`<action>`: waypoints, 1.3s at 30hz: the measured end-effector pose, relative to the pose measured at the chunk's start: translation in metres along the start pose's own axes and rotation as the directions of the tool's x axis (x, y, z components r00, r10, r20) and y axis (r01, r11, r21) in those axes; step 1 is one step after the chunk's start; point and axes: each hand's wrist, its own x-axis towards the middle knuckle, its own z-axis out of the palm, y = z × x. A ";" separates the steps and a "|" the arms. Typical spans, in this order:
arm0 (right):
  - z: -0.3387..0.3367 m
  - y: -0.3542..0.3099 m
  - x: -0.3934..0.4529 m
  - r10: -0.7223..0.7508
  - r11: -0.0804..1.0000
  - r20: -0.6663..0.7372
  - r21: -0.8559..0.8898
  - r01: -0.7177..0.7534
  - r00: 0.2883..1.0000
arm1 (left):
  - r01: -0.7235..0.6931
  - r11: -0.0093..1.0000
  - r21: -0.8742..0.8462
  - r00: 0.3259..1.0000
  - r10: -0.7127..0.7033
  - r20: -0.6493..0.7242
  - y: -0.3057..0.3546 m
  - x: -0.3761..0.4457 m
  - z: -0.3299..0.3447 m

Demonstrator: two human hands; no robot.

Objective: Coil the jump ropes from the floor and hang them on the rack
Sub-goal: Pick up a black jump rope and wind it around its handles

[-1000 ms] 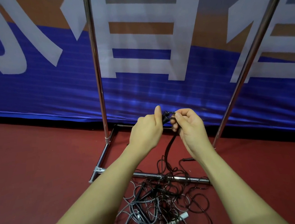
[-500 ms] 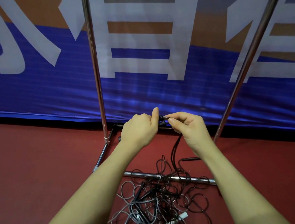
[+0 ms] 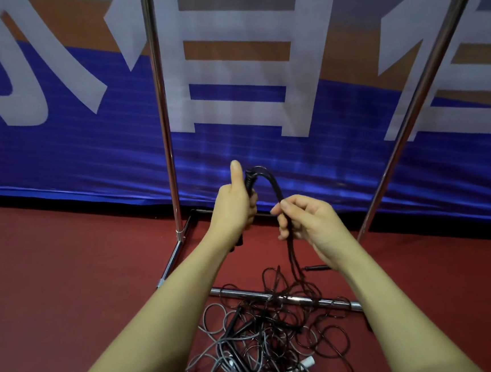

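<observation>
Two bare forearms, sleeveless; left hand [image 3: 234, 207], right hand [image 3: 309, 221] ungloved

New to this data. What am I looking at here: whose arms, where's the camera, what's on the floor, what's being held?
There is no machine here. A person works with bare hands, and the single picture comes from a camera worn on their head, looking forward and down, so the two forearms reaching in from the bottom are their own.

The left hand is closed in a fist around the black handle of a jump rope. The black rope arches out of that handle to the right hand, which pinches it between its fingertips. From there it drops to the floor.

On the red floor lies a tangled pile of black and grey ropes, with white handles at the bottom. It lies partly over the base bar of a metal rack, whose two upright poles rise in front of a blue banner.
</observation>
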 end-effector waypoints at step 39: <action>0.016 0.020 0.012 -0.039 0.854 -0.103 -0.521 -0.020 0.994 | -0.014 0.582 -0.813 0.993 -0.088 -0.080 0.008 0.014 0.003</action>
